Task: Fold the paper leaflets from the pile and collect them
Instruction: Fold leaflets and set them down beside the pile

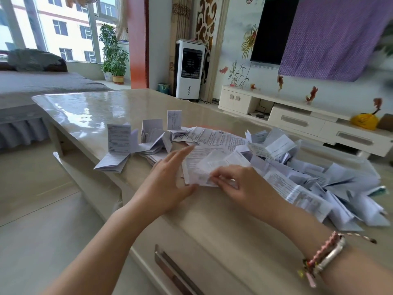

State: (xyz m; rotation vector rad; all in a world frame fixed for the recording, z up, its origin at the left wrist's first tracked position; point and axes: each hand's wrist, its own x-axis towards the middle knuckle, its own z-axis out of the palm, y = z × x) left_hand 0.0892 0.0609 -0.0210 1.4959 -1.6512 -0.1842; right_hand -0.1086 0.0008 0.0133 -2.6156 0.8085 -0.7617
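Both forearms reach over the table (212,220), folding one leaflet (209,165).
Right hand (240,184) pinches its near edge; left hand (168,179) lies flat, fingers straight, beside it. Unfolded pile (314,184) right, folded leaflets (148,143) left, too many to count.

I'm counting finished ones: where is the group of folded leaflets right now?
In the head view, the folded leaflets sit on the table, left of the left hand and opposite the unfolded pile on the right.

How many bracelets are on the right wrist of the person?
3: a pink beaded bracelet nearest the right hand, a silver bangle beside it, and a multicoloured cord below them. More may be hidden behind the wrist.
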